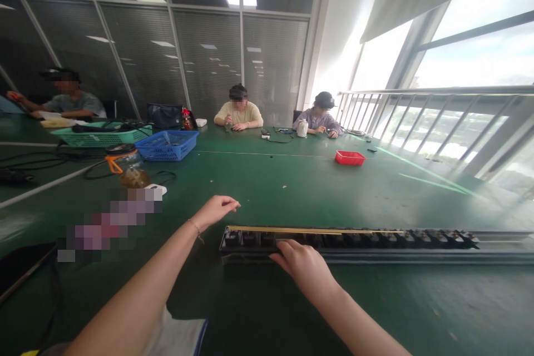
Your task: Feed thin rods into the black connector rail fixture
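A long dark metal channel [354,256] lies across the table in front of me. Several small black parts [387,238] stand in a row inside it. Thin yellowish sticks [287,230] run along the top of its far side. My right hand [306,267] is at the channel's near wall, with the fingers bent over the edge and the thumb in front. Just beyond the channel's left end, my left hand [214,210] hovers over the table, fingertips pressed together. Whatever those fingertips may hold is too small to make out.
At the left are a blue basket [169,147], a green basket [102,136], a jar [127,164] with an orange strap, and cables. A red tray [349,158] sits toward the far right. Three people sit across the table. A railing [400,117] lines the window side.
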Demonstrator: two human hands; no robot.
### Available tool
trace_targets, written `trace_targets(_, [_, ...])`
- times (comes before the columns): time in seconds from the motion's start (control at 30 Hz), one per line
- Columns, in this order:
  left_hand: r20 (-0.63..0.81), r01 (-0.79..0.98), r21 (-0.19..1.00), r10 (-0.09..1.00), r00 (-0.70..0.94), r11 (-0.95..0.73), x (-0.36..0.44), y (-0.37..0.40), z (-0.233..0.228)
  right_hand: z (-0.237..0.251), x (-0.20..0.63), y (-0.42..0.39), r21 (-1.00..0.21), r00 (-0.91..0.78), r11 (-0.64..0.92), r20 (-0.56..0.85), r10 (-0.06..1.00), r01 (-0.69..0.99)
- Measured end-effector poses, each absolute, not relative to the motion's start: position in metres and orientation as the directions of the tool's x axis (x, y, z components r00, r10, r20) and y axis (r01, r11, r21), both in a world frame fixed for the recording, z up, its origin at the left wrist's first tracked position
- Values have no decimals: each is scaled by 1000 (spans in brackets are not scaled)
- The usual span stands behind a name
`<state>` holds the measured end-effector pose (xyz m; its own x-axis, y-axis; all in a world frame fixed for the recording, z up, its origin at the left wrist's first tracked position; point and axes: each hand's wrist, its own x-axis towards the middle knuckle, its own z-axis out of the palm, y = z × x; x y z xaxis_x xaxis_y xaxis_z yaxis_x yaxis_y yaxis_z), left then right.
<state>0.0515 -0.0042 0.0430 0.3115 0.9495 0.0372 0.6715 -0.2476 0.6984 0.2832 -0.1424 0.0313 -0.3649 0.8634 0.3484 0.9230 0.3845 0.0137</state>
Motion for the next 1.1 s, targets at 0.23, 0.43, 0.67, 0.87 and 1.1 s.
trace_targets(0.23, [-135,672,528,730,670,-520,65,-48,111,21,299,-150,-46,-356,416,438,825,908])
trace_targets(0.43, [-138,703,455,736,662,-547,65,-49,110,22,297,-149,-46,-371,434,444,816,900])
trace_targets(0.67, [-108,699,469,751,652,-540,67,-50,114,21,298,-149,-79,-368,440,429,825,895])
trace_targets(0.87, [97,751,382,832,546,-538,63,-42,111,20,298,-149,-88,-363,437,423,830,895])
trace_targets(1.1, [270,850,167,852,448,-499,49,-8,64,21,298,-149,-92,-357,438,443,822,894])
